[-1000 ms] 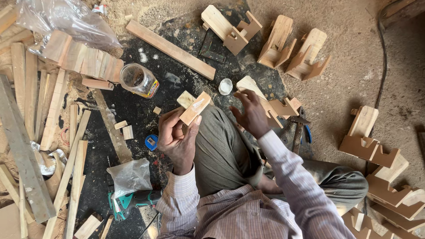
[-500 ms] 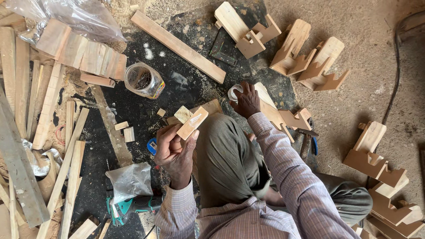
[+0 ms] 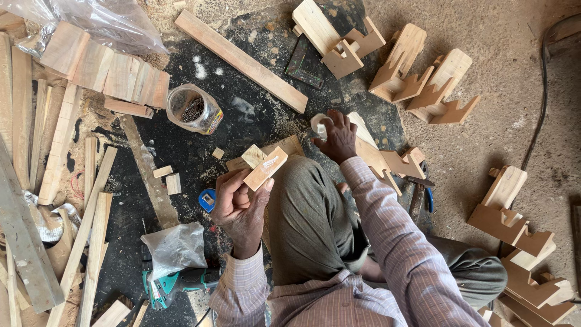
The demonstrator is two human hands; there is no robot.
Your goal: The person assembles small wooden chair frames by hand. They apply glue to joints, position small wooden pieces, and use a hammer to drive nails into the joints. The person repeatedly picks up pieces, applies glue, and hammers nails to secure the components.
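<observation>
Seated woodworker on a sawdust floor, hemmed in by offcuts.

The left hand (image 3: 239, 209) is clenched around a small wooden block (image 3: 265, 168), held above the knee; the right hand (image 3: 339, 138) reaches forward, fingers closed on a small white container (image 3: 319, 125) at the edge of the dark mat (image 3: 254, 121). A jar of nails (image 3: 193, 109) and a long plank (image 3: 242, 60) leave bare mat between them; notched wooden brackets (image 3: 423, 82) crowd the right, slats (image 3: 60, 157) the left.

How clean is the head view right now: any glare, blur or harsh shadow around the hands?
Head view: soft, even daylight, no hard shadows; left hand and its small wood block are sharp; right hand slightly soft; mild glare on the clear plastic bag; edges look a little stretched.
</observation>
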